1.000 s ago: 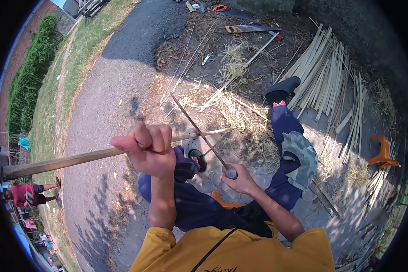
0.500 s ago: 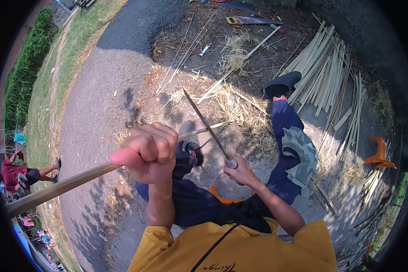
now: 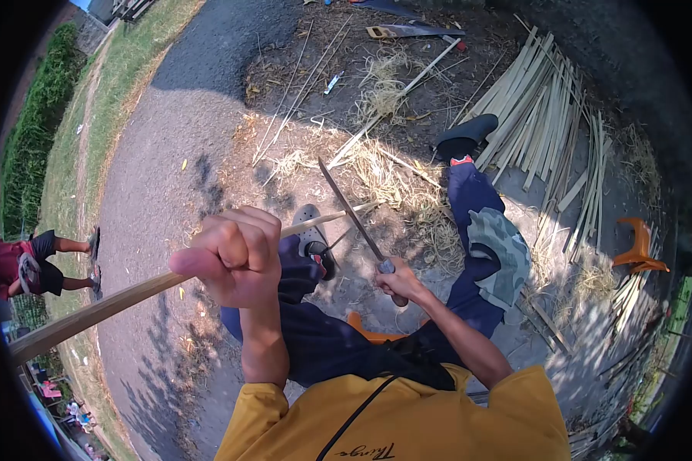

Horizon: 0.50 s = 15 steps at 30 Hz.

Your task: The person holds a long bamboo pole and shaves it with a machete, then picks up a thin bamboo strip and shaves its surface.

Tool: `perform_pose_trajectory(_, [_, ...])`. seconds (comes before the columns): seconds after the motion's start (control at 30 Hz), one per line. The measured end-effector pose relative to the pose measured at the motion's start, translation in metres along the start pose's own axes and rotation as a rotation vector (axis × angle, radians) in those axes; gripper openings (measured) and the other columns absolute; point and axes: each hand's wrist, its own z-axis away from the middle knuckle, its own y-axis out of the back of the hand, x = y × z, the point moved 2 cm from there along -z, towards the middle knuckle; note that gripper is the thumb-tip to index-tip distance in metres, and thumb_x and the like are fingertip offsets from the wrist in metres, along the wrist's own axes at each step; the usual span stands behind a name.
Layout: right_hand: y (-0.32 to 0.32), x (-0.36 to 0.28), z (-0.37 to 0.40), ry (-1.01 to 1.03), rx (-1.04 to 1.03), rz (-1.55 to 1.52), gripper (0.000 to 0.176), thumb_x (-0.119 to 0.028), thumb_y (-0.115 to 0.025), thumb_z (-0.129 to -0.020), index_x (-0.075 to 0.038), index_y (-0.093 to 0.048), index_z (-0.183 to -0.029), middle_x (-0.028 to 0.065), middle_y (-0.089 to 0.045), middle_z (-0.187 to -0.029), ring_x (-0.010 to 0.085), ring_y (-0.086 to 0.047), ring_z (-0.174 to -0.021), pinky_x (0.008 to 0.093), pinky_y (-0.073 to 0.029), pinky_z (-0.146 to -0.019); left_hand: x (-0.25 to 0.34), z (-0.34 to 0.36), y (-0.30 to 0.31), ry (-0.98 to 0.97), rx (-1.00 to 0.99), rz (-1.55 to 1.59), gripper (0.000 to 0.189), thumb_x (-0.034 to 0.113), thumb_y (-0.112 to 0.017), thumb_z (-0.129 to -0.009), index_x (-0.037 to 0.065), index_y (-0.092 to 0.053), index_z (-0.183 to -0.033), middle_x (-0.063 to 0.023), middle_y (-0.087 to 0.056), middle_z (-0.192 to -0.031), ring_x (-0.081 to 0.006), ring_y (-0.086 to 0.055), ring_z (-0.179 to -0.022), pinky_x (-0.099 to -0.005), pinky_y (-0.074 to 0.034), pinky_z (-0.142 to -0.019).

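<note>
My left hand [image 3: 234,253] is closed in a fist around a long wooden pole [image 3: 100,313]. One end of the pole runs to the lower left, close to the camera; its thinner pale end points over the ground between my legs. In my right hand [image 3: 401,283] is the grey handle of a long knife [image 3: 352,211], its narrow dark blade slanting up and to the left. The blade overlaps the pole's pale far end in this view. Curly wood shavings [image 3: 380,173] lie on the ground past the knife tip.
A heap of pale wooden strips [image 3: 534,107] spreads at the upper right. A handsaw [image 3: 411,31] lies at the top. An orange plastic stool [image 3: 637,247] is at the right, and orange plastic [image 3: 373,330] shows beneath me. Another person [image 3: 50,261] is on the far left.
The knife blade has shifted a little along the pole's far end, its tip slightly lower and to the right. My left hand keeps its grip. The person at left has moved.
</note>
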Motion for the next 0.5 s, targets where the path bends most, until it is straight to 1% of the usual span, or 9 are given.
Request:
perform_pose_trajectory(0.17, [-0.038,-0.061,0.038,0.002,-0.077,-0.161,0.014,0.001,-0.058,-0.078,-0.005,-0.047,-0.072,0.0018,-0.048,-0.058,0.0086,-0.042,-0.043,0.0264,-0.031,-0.039,-0.001,-0.001,0.020,0.035,0.072,0.136,0.060,0.063,-0.029,-0.100,0.019,-0.018,-0.059,0.0068,-0.017,-0.041,-0.0065,-0.012,-0.033,-0.0255,-0.011,-0.038])
perform_pose_trajectory(0.2, [-0.044,-0.075,0.050,-0.115,-0.150,-0.068,0.014,-0.004,-0.061,-0.076,-0.006,-0.048,-0.074,0.0016,-0.048,-0.061,0.0104,-0.045,-0.049,0.0282,-0.036,-0.045,-0.001,-0.001,0.021,0.031,0.056,0.129,0.060,0.062,-0.029,-0.100,0.019,-0.018,-0.060,0.0067,-0.017,-0.041,-0.0066,-0.012,-0.034,-0.0256,-0.011,-0.039])
perform_pose_trajectory(0.23, [-0.047,-0.073,0.048,-0.114,-0.150,-0.070,0.014,-0.004,-0.061,-0.076,-0.006,-0.048,-0.074,0.0016,-0.048,-0.061,0.0104,-0.045,-0.049,0.0282,-0.036,-0.045,-0.001,-0.001,0.021,0.025,0.037,0.123,0.060,0.062,-0.029,-0.100,0.019,-0.019,-0.060,0.0066,-0.017,-0.041,-0.0067,-0.012,-0.034,-0.0257,-0.011,-0.039])
perform_pose_trajectory(0.3, [-0.056,-0.079,0.045,0.393,-0.165,0.172,0.017,-0.011,-0.065,-0.073,-0.005,-0.049,-0.075,0.0017,-0.050,-0.063,0.0121,-0.048,-0.056,0.0305,-0.041,-0.055,-0.001,-0.002,0.022,0.023,0.033,0.119,0.060,0.062,-0.029,-0.100,0.019,-0.018,-0.060,0.0065,-0.017,-0.041,-0.0067,-0.012,-0.034,-0.0258,-0.010,-0.039])
perform_pose_trajectory(0.33, [-0.053,-0.079,0.044,0.202,-0.183,0.184,0.021,-0.015,-0.067,-0.070,-0.004,-0.051,-0.077,0.0018,-0.050,-0.063,0.0127,-0.049,-0.062,0.0326,-0.043,-0.063,-0.001,-0.002,0.023,0.021,0.034,0.114,0.060,0.062,-0.029,-0.100,0.019,-0.018,-0.060,0.0064,-0.018,-0.042,-0.0068,-0.012,-0.035,-0.0258,-0.010,-0.039])
perform_pose_trajectory(0.37, [-0.052,-0.076,0.043,0.202,-0.183,0.185,0.021,-0.015,-0.067,-0.070,-0.004,-0.051,-0.077,0.0018,-0.050,-0.063,0.0127,-0.049,-0.062,0.0326,-0.043,-0.063,-0.001,-0.001,0.024,0.020,0.034,0.114,0.060,0.062,-0.029,-0.100,0.019,-0.018,-0.060,0.0064,-0.018,-0.042,-0.0068,-0.012,-0.035,-0.0258,-0.010,-0.039])
perform_pose_trajectory(0.43, [-0.046,-0.065,0.031,0.436,0.007,0.299,0.019,-0.013,-0.067,-0.072,-0.003,-0.052,-0.077,0.0029,-0.052,-0.063,0.0126,-0.049,-0.055,0.0327,-0.043,-0.056,-0.001,-0.001,0.026,0.019,0.064,0.129,0.060,0.062,-0.029,-0.100,0.018,-0.018,-0.060,0.0064,-0.017,-0.043,-0.0069,-0.011,-0.035,-0.0259,-0.010,-0.039])
perform_pose_trajectory(0.47, [-0.040,-0.051,0.025,0.438,0.008,0.302,0.019,-0.013,-0.067,-0.072,-0.003,-0.052,-0.077,0.0029,-0.052,-0.063,0.0126,-0.049,-0.055,0.0327,-0.043,-0.056,-0.001,0.000,0.027,0.015,0.064,0.130,0.060,0.062,-0.029,-0.100,0.018,-0.018,-0.060,0.0064,-0.017,-0.043,-0.0069,-0.011,-0.035,-0.0259,-0.010,-0.039])
perform_pose_trajectory(0.5, [-0.029,-0.031,0.016,0.257,0.028,0.237,0.016,-0.011,-0.066,-0.073,-0.002,-0.052,-0.076,0.0041,-0.053,-0.063,0.0123,-0.049,-0.052,0.0318,-0.042,-0.052,-0.001,0.001,0.028,0.019,0.068,0.111,0.060,0.062,-0.029,-0.100,0.018,-0.018,-0.060,0.0066,-0.016,-0.043,-0.0069,-0.011,-0.035,-0.0260,-0.011,-0.039])
